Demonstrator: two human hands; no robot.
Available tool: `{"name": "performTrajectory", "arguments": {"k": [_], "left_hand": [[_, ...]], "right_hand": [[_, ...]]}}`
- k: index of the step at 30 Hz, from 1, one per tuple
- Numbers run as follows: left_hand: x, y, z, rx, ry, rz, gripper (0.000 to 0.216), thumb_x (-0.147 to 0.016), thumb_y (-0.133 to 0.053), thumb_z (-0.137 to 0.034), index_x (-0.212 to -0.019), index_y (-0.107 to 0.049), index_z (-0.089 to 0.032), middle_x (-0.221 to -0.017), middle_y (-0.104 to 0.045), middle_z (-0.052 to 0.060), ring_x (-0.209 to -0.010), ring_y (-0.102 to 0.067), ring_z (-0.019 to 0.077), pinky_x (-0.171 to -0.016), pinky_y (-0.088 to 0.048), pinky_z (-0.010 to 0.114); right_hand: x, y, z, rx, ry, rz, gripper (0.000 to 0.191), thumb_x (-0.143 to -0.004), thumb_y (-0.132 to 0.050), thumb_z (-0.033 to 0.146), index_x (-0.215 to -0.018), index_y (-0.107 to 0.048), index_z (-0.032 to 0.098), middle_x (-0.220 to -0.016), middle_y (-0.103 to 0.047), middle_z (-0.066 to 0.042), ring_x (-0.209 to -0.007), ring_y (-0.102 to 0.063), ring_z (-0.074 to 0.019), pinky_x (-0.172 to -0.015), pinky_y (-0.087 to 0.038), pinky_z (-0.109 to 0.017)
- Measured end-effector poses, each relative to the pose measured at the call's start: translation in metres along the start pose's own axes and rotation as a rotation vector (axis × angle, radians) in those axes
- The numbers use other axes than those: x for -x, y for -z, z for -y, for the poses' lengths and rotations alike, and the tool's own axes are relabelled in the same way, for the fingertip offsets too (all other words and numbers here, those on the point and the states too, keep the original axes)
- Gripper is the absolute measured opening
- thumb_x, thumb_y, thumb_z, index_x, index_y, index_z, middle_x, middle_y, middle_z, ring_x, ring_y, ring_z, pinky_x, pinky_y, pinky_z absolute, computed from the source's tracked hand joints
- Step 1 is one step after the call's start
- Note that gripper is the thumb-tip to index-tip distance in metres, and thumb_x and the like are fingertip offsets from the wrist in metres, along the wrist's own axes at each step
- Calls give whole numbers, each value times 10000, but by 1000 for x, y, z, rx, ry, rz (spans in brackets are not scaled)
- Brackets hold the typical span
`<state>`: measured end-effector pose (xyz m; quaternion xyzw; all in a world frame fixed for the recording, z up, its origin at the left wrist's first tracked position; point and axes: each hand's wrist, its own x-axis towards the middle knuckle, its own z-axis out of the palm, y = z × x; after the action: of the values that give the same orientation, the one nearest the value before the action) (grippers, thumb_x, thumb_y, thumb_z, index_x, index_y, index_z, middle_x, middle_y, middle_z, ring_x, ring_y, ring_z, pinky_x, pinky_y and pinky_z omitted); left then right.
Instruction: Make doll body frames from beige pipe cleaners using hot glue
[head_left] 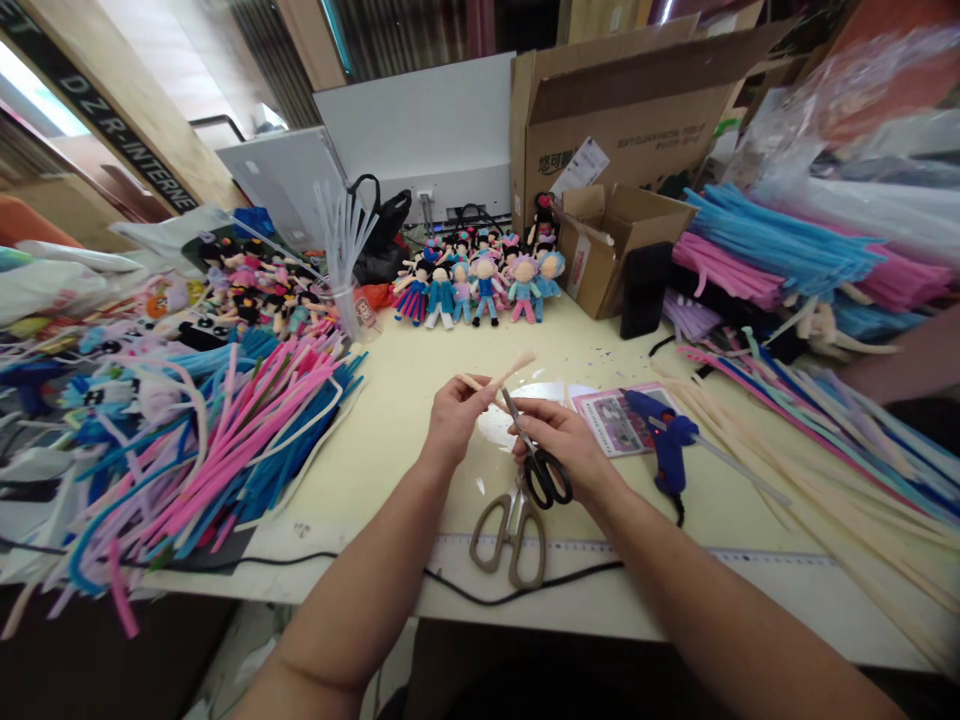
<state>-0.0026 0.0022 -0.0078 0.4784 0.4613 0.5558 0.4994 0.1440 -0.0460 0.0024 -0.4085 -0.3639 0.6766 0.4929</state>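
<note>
My left hand (454, 415) is closed in a pinch on a short cream pipe cleaner (504, 376) that sticks up and to the right. My right hand (561, 440) grips black-handled scissors (534, 452) with fingers through the loops, the blades pointing up toward the pipe cleaner. A second pair of scissors with grey handles (511, 532) lies flat on the cream table (390, 420) just below my hands.
A blue glue gun (664, 440) lies right of my hands beside a pink card (611, 420). Heaps of pink and blue pipe cleaners (247, 430) fill the left; cream ones (810, 470) the right. Small dolls (480, 280) and cardboard boxes (615, 110) stand behind. A ruler (675, 550) lines the front edge.
</note>
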Motion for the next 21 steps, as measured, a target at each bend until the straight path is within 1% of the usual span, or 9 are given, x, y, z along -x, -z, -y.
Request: {"name": "performTrajectory", "arguments": {"k": [4,8,12,18,21], "left_hand": [[3,-1,-3,-47,-36,0,223,-665,-719,-317,-778,-636,-143,-660,-627,8,-625,-550,107,-607,-418,233],[4,-3,-3,-90,-82,-28,224,-648,-733,-320,-763,-641,-150,-645,-620,0,-604,-542,105,-589,-414,227],[6,-4,-4,-136,-154,-30,186,-672,-719,-306,-759,-639,-162,-651,-613,-2,-609,-537,105,-599,-412,224],[11,-8,-11,-159,-224,-66,127,-662,-729,-282,-698,-654,-185,-713,-600,18,-679,-541,127,-644,-411,230],[13,-9,-11,-225,-296,-75,95,-688,-708,-272,-677,-647,-200,-759,-591,28,-738,-540,144,-685,-411,243]], "right_hand": [[-1,0,-1,-1,6,-4,351,-670,-694,346,-977,-651,181,-700,-624,3,-515,-576,-100,-498,-486,-251],[-1,0,0,-3,3,-2,347,-669,-694,345,-972,-654,179,-696,-622,2,-512,-571,-97,-488,-483,-241],[0,0,1,-25,-8,-2,350,-656,-704,345,-959,-654,179,-687,-616,6,-509,-566,-95,-490,-487,-245],[0,0,2,-75,-39,-9,366,-634,-726,346,-952,-650,180,-697,-627,0,-520,-572,-99,-503,-493,-250],[1,0,2,-92,-49,-14,370,-623,-738,350,-935,-645,175,-693,-626,1,-514,-569,-97,-491,-490,-243]]}}
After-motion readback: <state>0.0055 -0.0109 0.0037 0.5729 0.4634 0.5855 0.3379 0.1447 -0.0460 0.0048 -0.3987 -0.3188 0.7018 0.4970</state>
